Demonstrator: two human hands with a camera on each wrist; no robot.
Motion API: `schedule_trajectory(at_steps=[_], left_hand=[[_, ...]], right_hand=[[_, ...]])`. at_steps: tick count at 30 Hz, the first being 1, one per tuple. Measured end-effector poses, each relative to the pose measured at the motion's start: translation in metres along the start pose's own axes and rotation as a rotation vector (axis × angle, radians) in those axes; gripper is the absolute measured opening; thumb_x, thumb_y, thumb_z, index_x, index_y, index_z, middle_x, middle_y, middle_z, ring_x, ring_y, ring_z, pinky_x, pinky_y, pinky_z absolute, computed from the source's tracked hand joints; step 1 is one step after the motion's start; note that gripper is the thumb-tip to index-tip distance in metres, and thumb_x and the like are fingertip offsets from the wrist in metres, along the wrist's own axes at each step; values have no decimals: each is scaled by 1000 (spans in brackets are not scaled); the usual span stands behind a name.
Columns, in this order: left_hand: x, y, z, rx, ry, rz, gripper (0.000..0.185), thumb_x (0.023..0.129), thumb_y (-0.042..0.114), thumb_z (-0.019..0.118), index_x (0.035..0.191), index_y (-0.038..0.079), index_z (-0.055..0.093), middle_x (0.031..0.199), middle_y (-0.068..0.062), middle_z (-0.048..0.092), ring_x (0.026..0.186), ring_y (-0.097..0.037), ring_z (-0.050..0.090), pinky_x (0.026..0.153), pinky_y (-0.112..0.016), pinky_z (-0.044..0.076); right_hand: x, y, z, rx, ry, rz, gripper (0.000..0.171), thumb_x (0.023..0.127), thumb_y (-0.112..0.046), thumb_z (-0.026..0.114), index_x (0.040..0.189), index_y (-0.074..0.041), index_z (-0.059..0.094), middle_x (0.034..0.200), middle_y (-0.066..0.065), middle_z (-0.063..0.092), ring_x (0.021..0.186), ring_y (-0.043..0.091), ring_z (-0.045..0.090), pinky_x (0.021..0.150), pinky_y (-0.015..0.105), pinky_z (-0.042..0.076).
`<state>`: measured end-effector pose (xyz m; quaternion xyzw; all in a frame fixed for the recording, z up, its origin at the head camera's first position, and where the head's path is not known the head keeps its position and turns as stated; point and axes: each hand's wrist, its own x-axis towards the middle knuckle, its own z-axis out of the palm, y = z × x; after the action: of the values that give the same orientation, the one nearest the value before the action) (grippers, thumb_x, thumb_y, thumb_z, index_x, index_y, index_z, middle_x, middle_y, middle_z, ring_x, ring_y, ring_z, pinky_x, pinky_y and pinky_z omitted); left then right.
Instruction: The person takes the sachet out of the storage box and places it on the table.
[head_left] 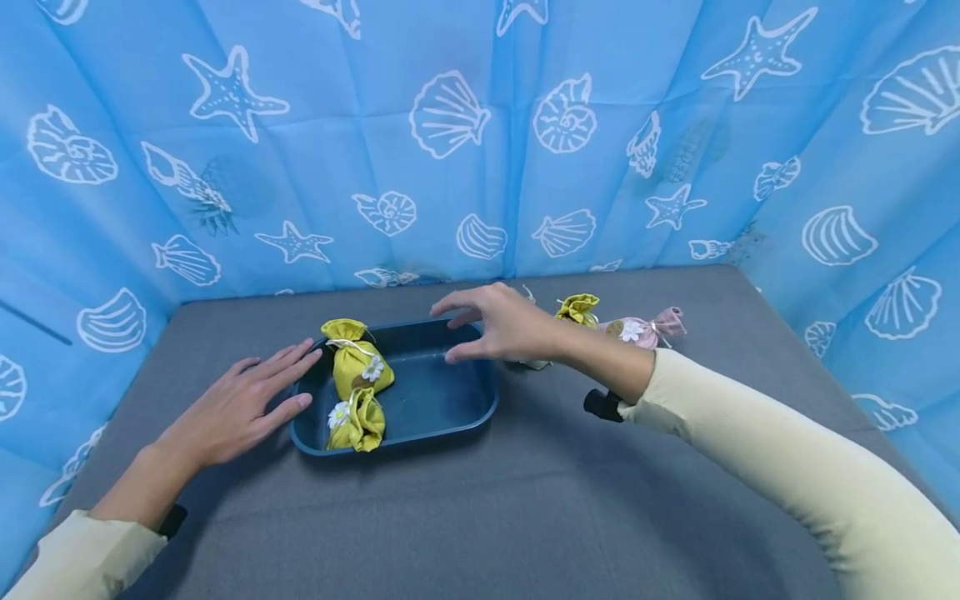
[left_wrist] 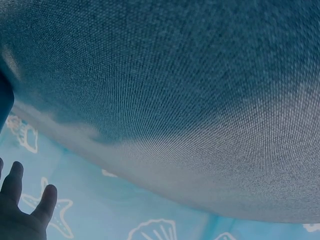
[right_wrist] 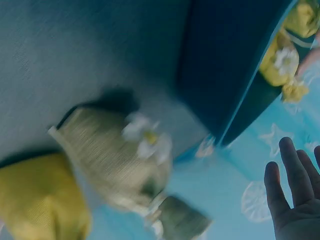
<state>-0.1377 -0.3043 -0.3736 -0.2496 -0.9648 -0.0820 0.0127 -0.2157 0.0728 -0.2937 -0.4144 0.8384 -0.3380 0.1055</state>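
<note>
A dark blue tray [head_left: 442,429] holds two yellow drawstring pouches at its left end. One yellow pouch [head_left: 351,367] stands with its tied neck toward the far rim, and another yellow pouch [head_left: 365,423] lies by the near rim; each has a white flower. My left hand [head_left: 240,408] is spread with straight fingers at the tray's left side, fingertips by the rim; contact is unclear. Over the tray's right end hovers my right hand [head_left: 504,321], fingers loosely bent and nothing between them. In the right wrist view, a beige pouch [right_wrist: 110,155] with a white flower lies outside the tray.
Right of the tray, partly behind my right forearm, are another yellow pouch [head_left: 577,308] and a pink pouch [head_left: 637,331]. Grey cloth [head_left: 465,525] covers the table. A blue curtain [head_left: 480,183] with white shells and starfish stands along the far edge.
</note>
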Motion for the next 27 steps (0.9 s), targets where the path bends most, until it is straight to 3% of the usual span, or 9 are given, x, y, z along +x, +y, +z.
schedule_trajectory(at_steps=[7,14,21,27], left_hand=[[0,-1,0,3,-22,-9,63,104,44,48,158,17,30,163,-12,26,142,-44,33,106,-70,27],[0,0,3,-2,-23,-8,63,104,42,50,158,16,31,162,-12,27,142,-43,34,106,-70,27],[1,0,1,-2,-13,-8,62,104,42,49,158,17,31,162,-13,28,141,-43,35,105,-70,28],[1,1,1,-8,-11,-15,62,104,42,50,158,17,31,162,-12,28,142,-43,34,105,-71,28]], right_hand=[[9,-19,22,25,-110,-95,60,84,-21,82,138,-9,57,143,8,56,118,21,64,96,30,52],[18,-34,40,34,-224,-134,70,83,-21,84,143,-5,51,147,8,51,122,20,61,97,25,51],[26,-42,56,61,-281,-174,70,83,-16,83,143,-4,49,144,11,54,123,22,60,102,24,46],[31,-45,67,20,-294,-224,73,81,-18,85,144,-4,49,146,9,52,131,14,52,106,20,40]])
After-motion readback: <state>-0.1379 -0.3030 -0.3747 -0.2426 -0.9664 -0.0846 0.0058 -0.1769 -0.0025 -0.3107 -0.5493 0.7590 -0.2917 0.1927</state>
